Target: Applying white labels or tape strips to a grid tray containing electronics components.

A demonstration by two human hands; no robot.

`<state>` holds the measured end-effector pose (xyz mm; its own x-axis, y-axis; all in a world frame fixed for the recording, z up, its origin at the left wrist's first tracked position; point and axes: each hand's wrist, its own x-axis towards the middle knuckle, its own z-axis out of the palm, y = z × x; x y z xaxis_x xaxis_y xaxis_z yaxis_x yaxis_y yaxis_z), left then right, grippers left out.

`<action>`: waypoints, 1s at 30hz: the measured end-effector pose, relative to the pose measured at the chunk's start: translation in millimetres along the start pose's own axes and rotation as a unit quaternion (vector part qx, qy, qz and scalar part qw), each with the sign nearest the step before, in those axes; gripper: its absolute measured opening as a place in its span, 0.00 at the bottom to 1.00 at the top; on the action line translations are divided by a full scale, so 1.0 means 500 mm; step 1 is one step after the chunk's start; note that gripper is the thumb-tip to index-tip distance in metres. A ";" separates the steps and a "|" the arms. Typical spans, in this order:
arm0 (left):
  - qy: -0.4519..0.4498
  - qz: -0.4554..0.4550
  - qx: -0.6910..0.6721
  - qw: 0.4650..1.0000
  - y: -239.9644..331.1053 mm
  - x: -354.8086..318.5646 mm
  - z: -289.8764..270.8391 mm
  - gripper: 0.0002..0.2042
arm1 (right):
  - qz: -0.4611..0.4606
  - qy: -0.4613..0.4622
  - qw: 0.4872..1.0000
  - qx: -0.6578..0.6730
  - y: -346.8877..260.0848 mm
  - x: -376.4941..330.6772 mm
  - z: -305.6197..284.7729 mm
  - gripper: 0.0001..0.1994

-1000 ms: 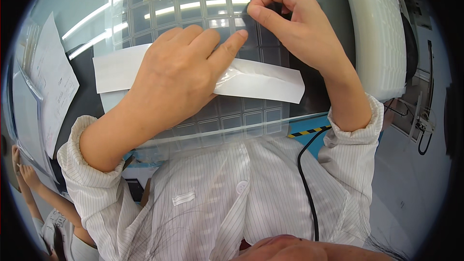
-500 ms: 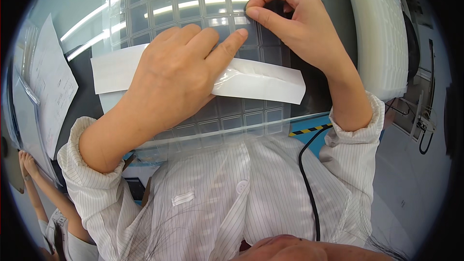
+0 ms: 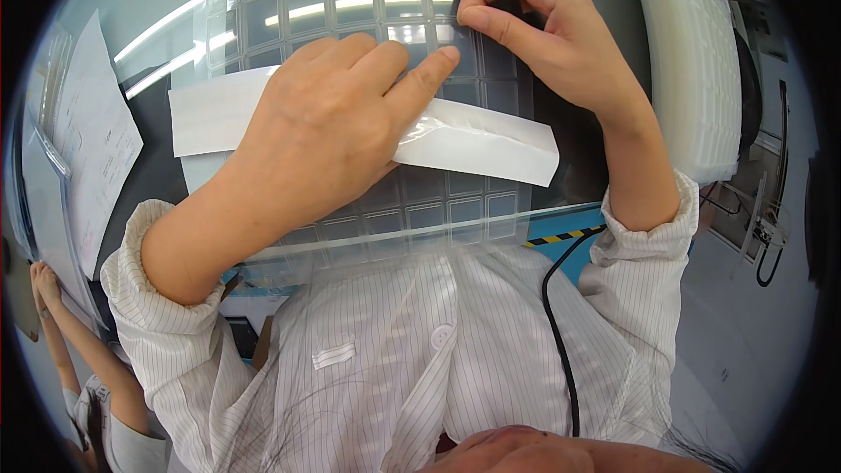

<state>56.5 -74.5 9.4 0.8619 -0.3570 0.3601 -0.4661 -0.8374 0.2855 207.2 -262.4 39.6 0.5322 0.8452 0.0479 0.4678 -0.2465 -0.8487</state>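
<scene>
My left hand (image 3: 328, 123) is closed around a long white paper strip (image 3: 491, 147), its knuckles up and its thumb lying toward the right. A glossy, wrinkled piece of clear film shows on the strip beside the thumb. Under the strip lies a clear plastic tray (image 3: 307, 22) with rows of square compartments. Over the tray's far right part, my right hand (image 3: 547, 26) is closed in a pinch, thumb against forefinger. Whatever sits between those fingertips is too small or hidden to make out. The left fingertips are hidden beneath the hand.
A tall stack of whitish trays (image 3: 696, 70) stands at the right. Printed sheets (image 3: 96, 149) and clear sleeves lie at the left. A black cable (image 3: 550, 298) hangs in front of my shirt. Another person's hands (image 3: 44, 289) show at the far left.
The tray, strip and both hands appear very slightly farther right in the view. Both hands keep nearly the same pose.
</scene>
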 end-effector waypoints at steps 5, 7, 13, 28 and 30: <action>0.001 0.004 -0.009 1.000 0.001 0.003 0.002 0.35 | -0.359 0.016 0.929 0.093 0.111 0.029 0.023 0.04; 0.000 0.002 -0.012 1.000 -0.002 -0.001 0.004 0.35 | -0.361 0.019 0.928 0.093 0.113 0.032 0.030 0.04; 0.008 0.007 -0.010 1.000 0.001 0.002 0.006 0.35 | -0.363 0.034 0.928 0.072 0.125 0.023 0.034 0.04; 0.004 0.000 -0.005 1.000 -0.001 -0.001 0.004 0.34 | -0.409 0.046 0.908 0.077 0.140 0.038 0.041 0.03; 0.004 0.001 -0.005 1.000 -0.003 -0.003 0.006 0.34 | -0.407 0.040 0.909 0.082 0.141 0.039 0.039 0.02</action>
<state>56.6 -73.8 5.9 0.8589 -0.3558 0.3683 -0.4705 -0.8322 0.2934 236.8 -253.9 -29.5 0.1102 0.6772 0.7275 0.6221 0.5238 -0.5819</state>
